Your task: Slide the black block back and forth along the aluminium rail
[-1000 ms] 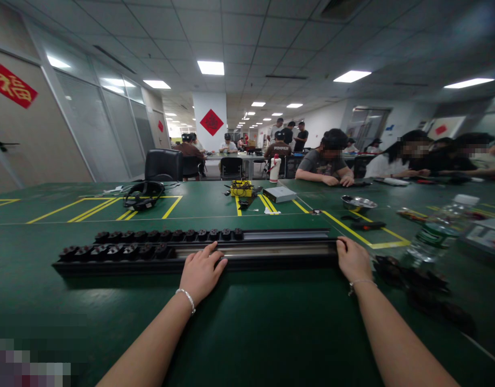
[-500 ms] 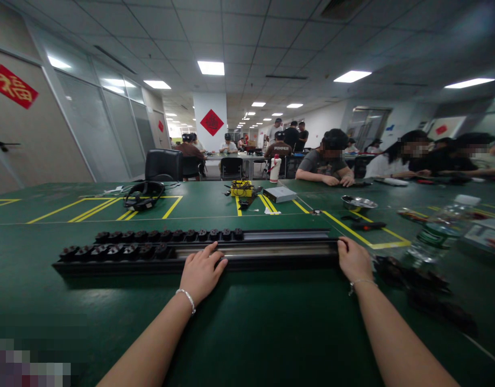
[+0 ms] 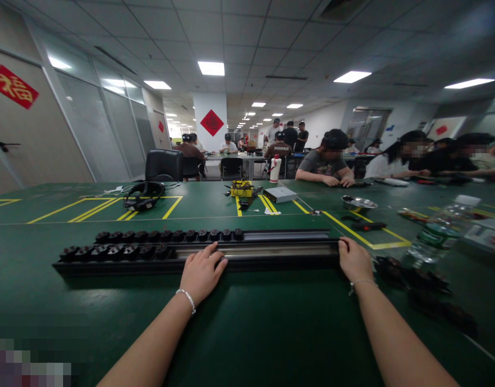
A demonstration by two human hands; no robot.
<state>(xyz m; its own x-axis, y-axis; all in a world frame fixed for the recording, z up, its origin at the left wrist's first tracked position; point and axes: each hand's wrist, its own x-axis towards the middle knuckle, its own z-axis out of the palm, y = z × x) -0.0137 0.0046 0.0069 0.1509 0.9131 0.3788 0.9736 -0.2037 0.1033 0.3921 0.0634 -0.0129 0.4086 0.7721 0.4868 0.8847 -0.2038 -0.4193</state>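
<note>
Two long black power track rails lie side by side across the green table. Black socket modules [image 3: 114, 251] fill the left part of the near rail [image 3: 280, 262], and its right part shows a bare metallic channel. The far rail [image 3: 288, 235] also carries a row of modules on its left. My left hand [image 3: 201, 271] rests on the near rail just right of its modules, fingers spread over the channel and front edge. At that rail's right end, my right hand [image 3: 355, 262] has its fingers closed round the end; whether a small part is hidden inside the grip, I cannot tell.
More black modules [image 3: 425, 290] lie right of my right hand, near a water bottle [image 3: 439, 234]. Farther back are a metal bowl [image 3: 359, 203], a black-and-red tool [image 3: 366, 225], a grey box [image 3: 280, 194], a yellow holder [image 3: 241, 188] and a headset [image 3: 143, 196]. People sit beyond.
</note>
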